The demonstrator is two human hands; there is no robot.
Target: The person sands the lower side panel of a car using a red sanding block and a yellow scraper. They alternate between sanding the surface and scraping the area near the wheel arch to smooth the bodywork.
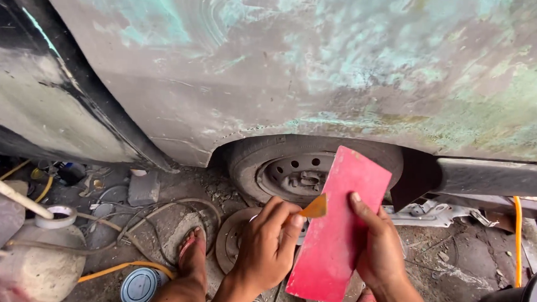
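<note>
We crouch in front of a large car body panel (320, 69), sanded dull and patched with grey and pale green filler, and below it we see the wheel (297, 173) with its dark steel rim inside the arch. The ground (156, 224) under us is dirty concrete with hoses, an orange cable (124, 267), a roll of tape (57, 215) on a pale container (31, 261) and a small round tin lid (139, 287); our foot in a sandal (193, 253) stands near it. In front of the wheel we hold a flat red board (337, 226), long and rectangular, tilted with its top toward the panel. Our right hand (380, 246) is closed around its right edge, thumb on the face, the other fingers hidden behind. We judge this board to be light and stiff, thin enough to bend a little, so it is best taken at the long edges near the middle, as it is now; the face may be smeared and slippery, but we cannot tell. Our left hand (269, 241) is pinched tight on a small orange spreader (315, 207), whose tip touches the left edge of the board. This spreader looks very light, thin and springy, and a pinch at its back end seems to give good control.
</note>
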